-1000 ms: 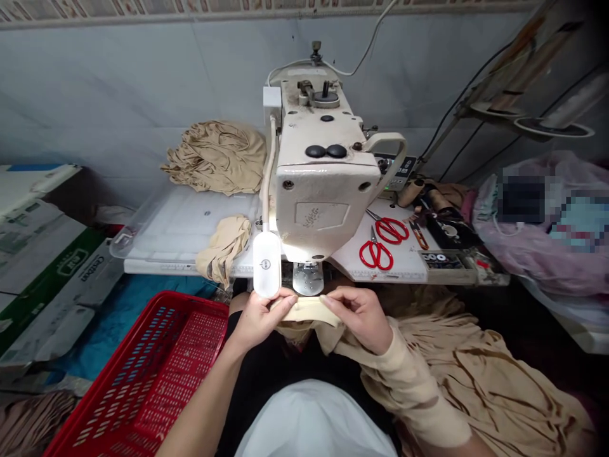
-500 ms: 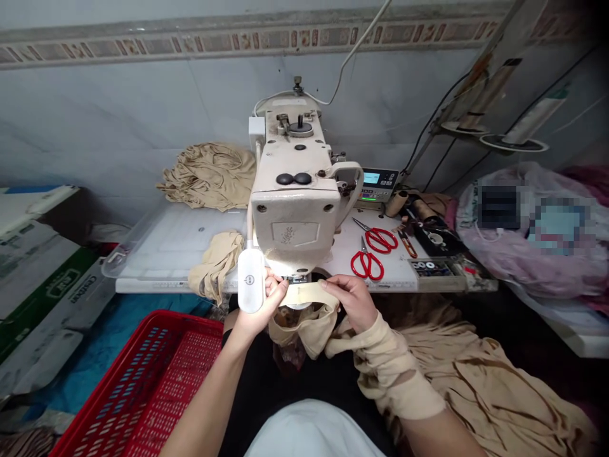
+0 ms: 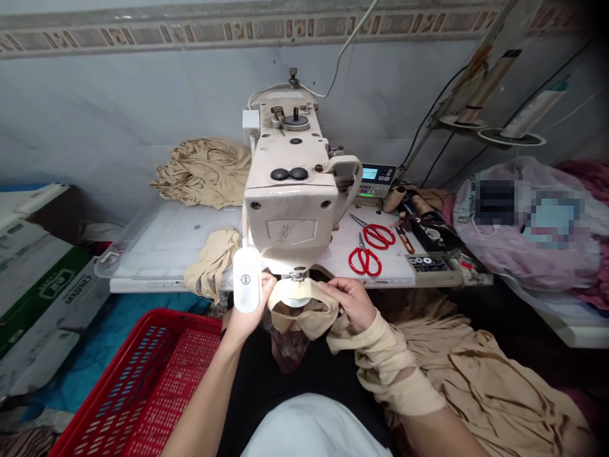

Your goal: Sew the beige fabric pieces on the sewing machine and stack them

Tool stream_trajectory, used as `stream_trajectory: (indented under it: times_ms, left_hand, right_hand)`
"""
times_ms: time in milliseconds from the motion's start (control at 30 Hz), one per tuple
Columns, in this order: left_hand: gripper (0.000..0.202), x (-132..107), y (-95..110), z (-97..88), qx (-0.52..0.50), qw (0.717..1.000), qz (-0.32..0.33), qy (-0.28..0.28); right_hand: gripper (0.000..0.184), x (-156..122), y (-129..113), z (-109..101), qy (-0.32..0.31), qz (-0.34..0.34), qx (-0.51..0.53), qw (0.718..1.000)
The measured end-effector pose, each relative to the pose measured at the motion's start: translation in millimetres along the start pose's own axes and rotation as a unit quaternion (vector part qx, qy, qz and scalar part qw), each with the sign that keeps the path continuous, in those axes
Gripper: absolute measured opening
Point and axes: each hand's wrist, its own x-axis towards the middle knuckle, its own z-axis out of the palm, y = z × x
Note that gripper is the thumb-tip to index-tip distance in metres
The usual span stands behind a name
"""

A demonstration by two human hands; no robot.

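A beige fabric band point(image 3: 309, 291) loops around the end of the machine's small arm, under the needle area of the sewing machine point(image 3: 290, 216). At its left end my left hand point(image 3: 261, 298) grips the edge, fingers closed, partly hidden behind a white lamp point(image 3: 247, 280). My right hand point(image 3: 351, 302) pinches the band's right end between thumb and fingers. More beige cloth point(image 3: 392, 362) is wrapped round my right wrist and forearm. The loop's lower part point(image 3: 311, 322) hangs beneath the machine arm.
Two red-handled scissors point(image 3: 365, 261) lie right of the machine, near a small parts tray point(image 3: 431, 270). Beige cloth piles lie on the table's left point(image 3: 204, 171) and by my right side point(image 3: 490, 381). A red basket point(image 3: 157, 381) stands low on the left.
My left hand has moved left, away from the needle, to the band's left end. The band now lies under the needle area. My right hand keeps its pinch. The view has shifted slightly.
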Motion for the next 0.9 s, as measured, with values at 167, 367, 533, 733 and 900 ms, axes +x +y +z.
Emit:
stream_trajectory:
  times_ms: [167, 367, 533, 733, 900]
  left_hand:
    - [0.031, -41, -43, -35.8, 0.089, 0.996, 0.003, -0.024]
    - [0.029, -98, -61, -31.4, 0.228, 0.954, 0.099, -0.171]
    - [0.019, -128, -52, 5.0, 0.164, 0.94, 0.117, -0.277]
    - [0.034, -99, -58, -22.7, 0.05, 0.961, -0.049, -0.266]
    - [0.028, -59, -59, -49.2, 0.0, 0.916, -0.093, -0.39]
  right_hand:
    - [0.037, -25, 3, -8, 0.018, -0.041, -0.063, 0.997]
    - [0.025, -71, -17, 40, -0.187, -0.074, -0.109, 0.973]
    - [0.045, -66, 3, 83, -0.33, -0.231, -0.175, 0.899]
    - [0.036, -47, 12, 52, -0.274, -0.093, -0.352, 0.89]
    - [0.038, -55, -18, 20, -0.261, -0.084, -0.168, 0.947]
